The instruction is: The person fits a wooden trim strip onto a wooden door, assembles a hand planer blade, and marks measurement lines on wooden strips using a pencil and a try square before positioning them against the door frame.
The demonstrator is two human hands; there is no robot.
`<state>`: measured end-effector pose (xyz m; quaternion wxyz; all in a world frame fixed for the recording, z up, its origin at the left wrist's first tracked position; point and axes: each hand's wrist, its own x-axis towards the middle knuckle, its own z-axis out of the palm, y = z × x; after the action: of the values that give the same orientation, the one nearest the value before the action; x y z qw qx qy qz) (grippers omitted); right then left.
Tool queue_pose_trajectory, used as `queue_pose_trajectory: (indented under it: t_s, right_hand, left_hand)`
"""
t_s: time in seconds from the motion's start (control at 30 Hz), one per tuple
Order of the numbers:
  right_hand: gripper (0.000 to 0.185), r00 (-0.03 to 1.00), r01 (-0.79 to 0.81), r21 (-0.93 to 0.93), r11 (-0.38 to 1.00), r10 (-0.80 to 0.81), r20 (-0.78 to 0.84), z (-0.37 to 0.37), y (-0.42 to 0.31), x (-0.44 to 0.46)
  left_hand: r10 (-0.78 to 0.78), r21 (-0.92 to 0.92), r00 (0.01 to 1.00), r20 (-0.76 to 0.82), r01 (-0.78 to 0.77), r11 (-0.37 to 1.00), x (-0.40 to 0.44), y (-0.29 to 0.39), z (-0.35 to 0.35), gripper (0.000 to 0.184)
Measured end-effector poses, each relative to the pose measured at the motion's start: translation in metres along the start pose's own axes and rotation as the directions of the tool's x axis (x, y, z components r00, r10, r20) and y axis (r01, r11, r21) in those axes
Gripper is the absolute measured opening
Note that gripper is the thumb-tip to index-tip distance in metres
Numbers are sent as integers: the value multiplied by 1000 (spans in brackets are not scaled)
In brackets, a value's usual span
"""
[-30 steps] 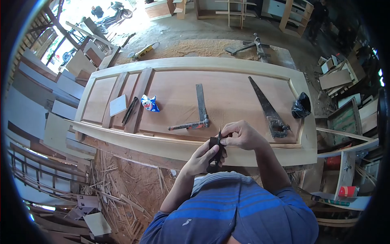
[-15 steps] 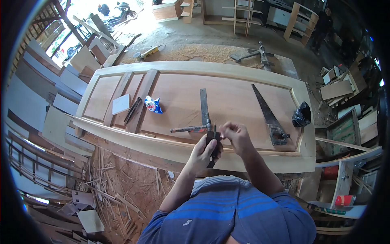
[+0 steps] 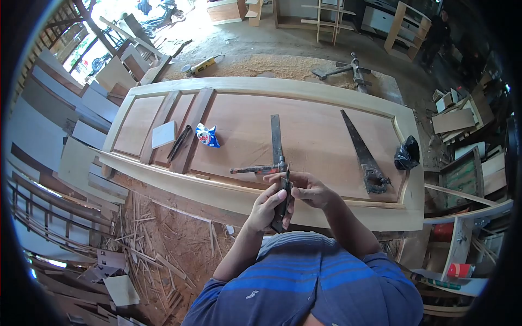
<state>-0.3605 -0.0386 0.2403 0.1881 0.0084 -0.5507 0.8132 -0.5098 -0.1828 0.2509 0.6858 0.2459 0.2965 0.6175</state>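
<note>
My left hand [image 3: 266, 209] is closed around a dark, narrow tool [image 3: 281, 211] held upright over the door's near edge; its exact kind is not clear. My right hand [image 3: 310, 189] grips the upper part of the same tool, its fingers reaching behind it and its thumb at the side. Just beyond my hands, a try square [image 3: 275, 136] lies on the wooden panel door [image 3: 239, 111], and a hammer [image 3: 255, 169] rests across its lower end. A handsaw [image 3: 359, 149] lies to the right on the panel.
On the door are a blue-and-white packet [image 3: 207, 136], a white square piece [image 3: 163, 135], dark pincers-like tools [image 3: 179, 143] and a black plastic bag [image 3: 406, 153]. Behind it lie a yellow power tool [image 3: 203, 66] and a metal clamp [image 3: 355, 73]. Wood scraps [image 3: 155, 261] litter the floor.
My right hand has come in from just right of the tool and now grips its upper part. The tool has turned to show a narrower side.
</note>
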Motion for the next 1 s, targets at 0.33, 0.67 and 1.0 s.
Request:
queue_pose_trajectory:
  t_s: [0.33,0.67,1.0]
  right_hand:
    - [53,977,-17,17,1000,20,-212,16,8,7]
    - [39,890,211,44,976,-174,-422,15,4,8]
    - [40,804,140,8,990,-109,-584,13,21,23]
  left_hand:
    - [562,587,793,-236,-345,733,15,-22,7,26]
    - [685,699,664,-299,-336,631,16,-22,5,15]
    - [532,553,780,-330,-297,778,25,-39,3,23]
